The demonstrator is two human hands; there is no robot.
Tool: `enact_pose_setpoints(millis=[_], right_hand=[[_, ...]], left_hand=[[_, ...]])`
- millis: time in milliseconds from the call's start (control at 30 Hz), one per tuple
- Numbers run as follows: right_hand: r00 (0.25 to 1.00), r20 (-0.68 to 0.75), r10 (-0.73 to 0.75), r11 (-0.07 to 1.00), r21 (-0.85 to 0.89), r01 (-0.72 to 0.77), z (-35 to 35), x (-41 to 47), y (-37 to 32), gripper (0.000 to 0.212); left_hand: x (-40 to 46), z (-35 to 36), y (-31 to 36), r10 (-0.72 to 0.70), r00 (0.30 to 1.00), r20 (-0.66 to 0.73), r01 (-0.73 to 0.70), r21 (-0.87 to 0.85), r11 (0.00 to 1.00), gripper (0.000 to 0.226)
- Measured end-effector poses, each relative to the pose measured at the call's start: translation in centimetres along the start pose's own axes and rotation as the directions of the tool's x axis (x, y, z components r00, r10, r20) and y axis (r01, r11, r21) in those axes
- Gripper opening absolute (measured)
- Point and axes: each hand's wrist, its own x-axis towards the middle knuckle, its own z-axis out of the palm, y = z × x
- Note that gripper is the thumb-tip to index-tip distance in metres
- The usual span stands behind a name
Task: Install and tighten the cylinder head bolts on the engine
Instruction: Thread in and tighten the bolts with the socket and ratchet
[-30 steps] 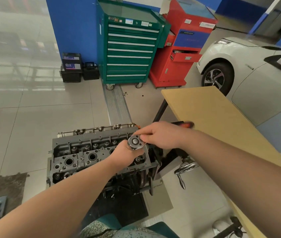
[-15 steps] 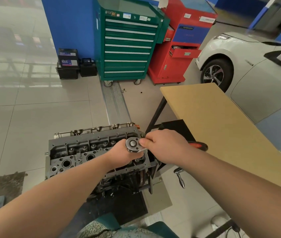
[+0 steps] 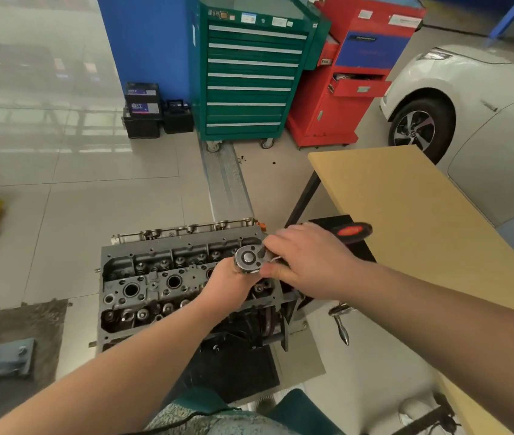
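Right hand (image 3: 306,262) gripped the ratchet (image 3: 249,259) handle, left hand (image 3: 230,279) wrapped the extension beneath; we were mid-tightening at the cylinder head (image 3: 161,284)'s right end; remaining bolts impossible to count.

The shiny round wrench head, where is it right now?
In the head view, the ratchet head sits just right of centre, over the right end of the cylinder head, between the left hand below and the right hand.
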Motion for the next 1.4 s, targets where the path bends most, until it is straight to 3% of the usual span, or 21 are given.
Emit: enact_pose_setpoints(millis=[67,233,333,433,500,567,633,667,767,800,867,967,1067,1200,1300,1400], right_hand=[[0.980,0.011,-0.200,0.978,-0.055,0.200,-0.5,1.3,2.3,0.044],[0.845,0.036,-0.533,0.835,-0.136,0.533,-1.3,4.9,5.3,0.041],[0.843,0.084,-0.531,0.829,-0.156,0.537,-1.7,6.0,5.7,0.059],[0.882,-0.044,-0.469,0.872,-0.186,0.454,-0.8,5.6,6.2,0.072],[0.889,-0.105,-0.445,0.886,-0.199,0.419,-0.2,4.8,6.4,0.065],[0.892,-0.130,-0.433,0.893,-0.196,0.405,0.2,4.1,6.5,0.059],[0.898,-0.164,-0.408,0.908,-0.178,0.380,0.3,3.6,6.0,0.055],[0.902,-0.169,-0.397,0.913,-0.172,0.370,0.4,3.5,5.7,0.053],[0.911,-0.159,-0.380,0.921,-0.155,0.358,0.4,3.1,5.5,0.048],[0.918,-0.159,-0.363,0.928,-0.150,0.341,0.5,3.0,5.5,0.047],[0.935,-0.178,-0.306,0.948,-0.141,0.284,0.7,2.8,5.2,0.050],[0.961,-0.195,-0.195,0.977,-0.129,0.172,1.3,1.9,3.5,0.059],[0.993,-0.099,-0.062,0.995,-0.081,0.054,1.3,1.2,1.9,0.062],[0.997,-0.041,-0.062,0.998,-0.033,0.060,0.8,1.3,2.2,0.061],[0.985,0.030,-0.169,0.985,0.028,0.168,0.3,1.5,5.3,0.047],[0.964,0.165,-0.211,0.976,0.090,0.198,-0.2,1.9,9.7,0.045]], left_hand=[[-0.5,0.5,0.4,0.014,0.999,-0.040,-0.017,-0.061,0.998,0.036],[-1.4,2.1,1.2,-0.023,0.964,-0.264,0.023,-0.002,1.000,0.022],[-2.3,2.9,2.0,-0.036,0.955,-0.294,0.008,-0.093,0.996,0.010],[-4.2,4.2,2.1,-0.023,0.947,-0.320,-0.069,-0.272,0.960,0.042],[-5.1,4.9,2.5,0.023,0.864,-0.504,-0.231,-0.355,0.906,0.052],[-4.7,5.4,4.0,0.009,0.732,-0.682,-0.329,-0.341,0.881,0.038],[-3.2,6.0,6.2,-0.002,0.640,-0.768,-0.290,-0.245,0.925,0.024],[-2.2,6.3,7.0,-0.014,0.589,-0.808,-0.248,-0.197,0.948,0.029],[0.4,7.2,8.4,-0.146,0.334,-0.931,-0.145,-0.204,0.968,0.055],[0.8,7.1,8.5,-0.177,0.293,-0.940,-0.137,-0.224,0.965,0.057],[1.3,6.4,8.5,-0.192,0.314,-0.930,-0.134,-0.243,0.961,0.059],[1.0,4.7,7.9,-0.149,0.462,-0.874,-0.099,-0.217,0.971,0.061],[0.4,4.0,7.6,-0.078,0.566,-0.821,-0.094,-0.158,0.983,0.072],[0.1,3.8,7.9,-0.063,0.606,-0.793,-0.056,-0.121,0.991,0.076],[0.2,4.2,8.3,-0.073,0.663,-0.745,-0.047,-0.138,0.989,0.076],[-0.1,5.5,8.2,-0.020,0.642,-0.767,-0.032,-0.053,0.998,0.068]])
